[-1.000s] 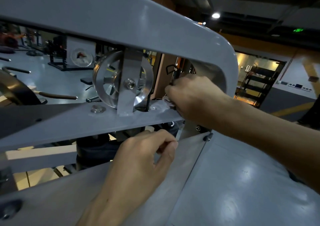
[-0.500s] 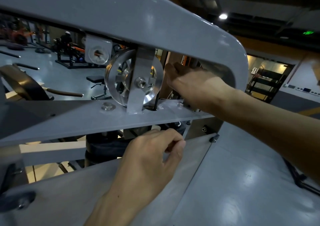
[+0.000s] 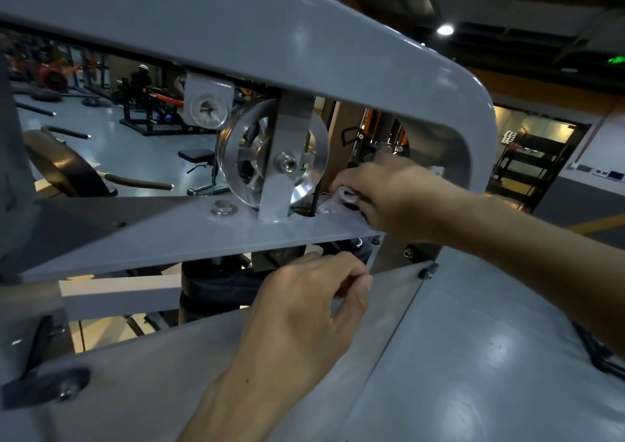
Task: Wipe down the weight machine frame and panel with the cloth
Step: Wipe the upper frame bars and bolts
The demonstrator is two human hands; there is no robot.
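Observation:
The grey weight machine frame (image 3: 304,39) arches across the head view, with a flat grey crossbar (image 3: 176,238) under it and a clear panel (image 3: 169,374) below. My right hand (image 3: 399,201) grips a small bunched pale cloth (image 3: 346,195) and presses it onto the crossbar's right end, just right of the metal pulley (image 3: 270,164). My left hand (image 3: 304,309) has its fingers curled over the top edge of the clear panel, holding it. Most of the cloth is hidden inside my right hand.
A black cable (image 3: 316,198) drops through a hole in the crossbar next to the cloth. A bolt head (image 3: 223,208) sits left of the pulley bracket. Gym floor, benches and other machines lie beyond. A dark shelf rack (image 3: 531,171) stands far right.
My right hand has dropped from the frame's inner corner back onto the crossbar, and the cloth shows at its fingertips. My left hand keeps its hold on the panel edge.

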